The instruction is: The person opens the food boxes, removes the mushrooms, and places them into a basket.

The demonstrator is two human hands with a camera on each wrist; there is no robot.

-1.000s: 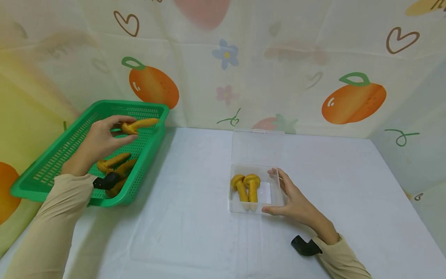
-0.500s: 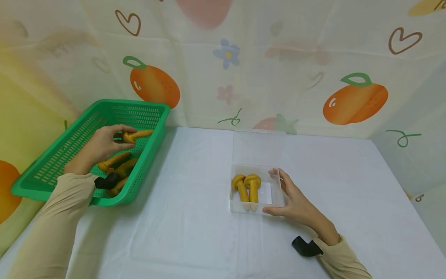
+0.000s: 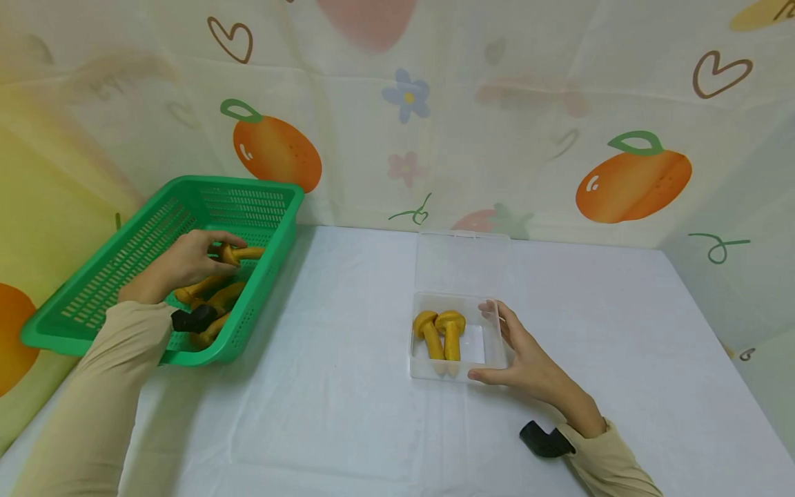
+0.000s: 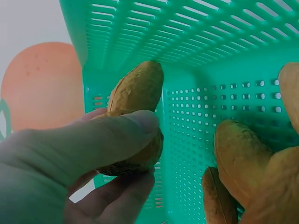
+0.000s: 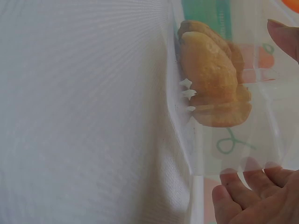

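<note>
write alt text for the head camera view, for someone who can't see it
A person's left hand pinches a yellow-brown, mushroom-shaped piece over the floor of a green, slotted plastic basket holding similar pieces. The right hand holds a clear, rectangular plastic box containing two such pieces, its lid open behind it, on a white-covered table.

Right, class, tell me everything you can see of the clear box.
The clear box is rectangular and looks plastic, with its lid open behind it. It rests on the white tabletop, holding two yellowish mushrooms side by side toward its left end. The right hand holds its right end, thumb at the near side.
</note>
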